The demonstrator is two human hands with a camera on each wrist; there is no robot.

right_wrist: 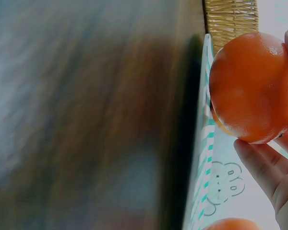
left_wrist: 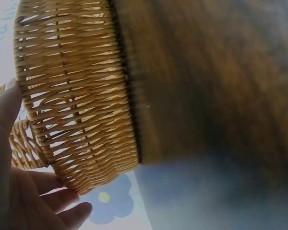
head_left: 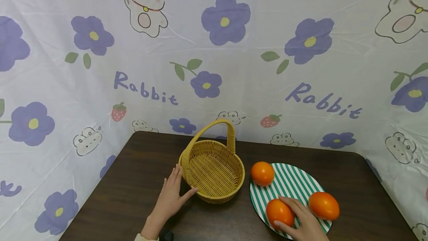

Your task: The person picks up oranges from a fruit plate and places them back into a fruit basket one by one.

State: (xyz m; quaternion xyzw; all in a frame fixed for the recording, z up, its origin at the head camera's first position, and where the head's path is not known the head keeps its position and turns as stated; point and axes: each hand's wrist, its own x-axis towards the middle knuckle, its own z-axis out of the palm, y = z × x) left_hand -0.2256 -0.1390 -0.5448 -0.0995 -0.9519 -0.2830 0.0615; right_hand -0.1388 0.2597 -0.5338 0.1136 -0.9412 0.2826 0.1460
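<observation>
A yellow wicker basket (head_left: 214, 166) with a tall handle stands left of centre on the table. My left hand (head_left: 172, 192) rests against its left side, fingers fairly straight and thumb spread toward the front rim. In the left wrist view the fingertips (left_wrist: 78, 211) lie by the woven wall. My right hand (head_left: 302, 220) holds a glossy orange persimmon (head_left: 279, 211) between thumb and fingers, at the front of a green-and-white striped plate (head_left: 291, 181). Whether this fruit touches the plate is unclear. Two more persimmons lie there, one (head_left: 262, 173) at back left, another (head_left: 323, 205) at right.
The dark wooden table (head_left: 133, 181) ends at a white cloth backdrop (head_left: 254, 85) with flowers and rabbits. Between basket and plate runs a narrow strip of table. A small black object (head_left: 167, 235) lies by my left wrist.
</observation>
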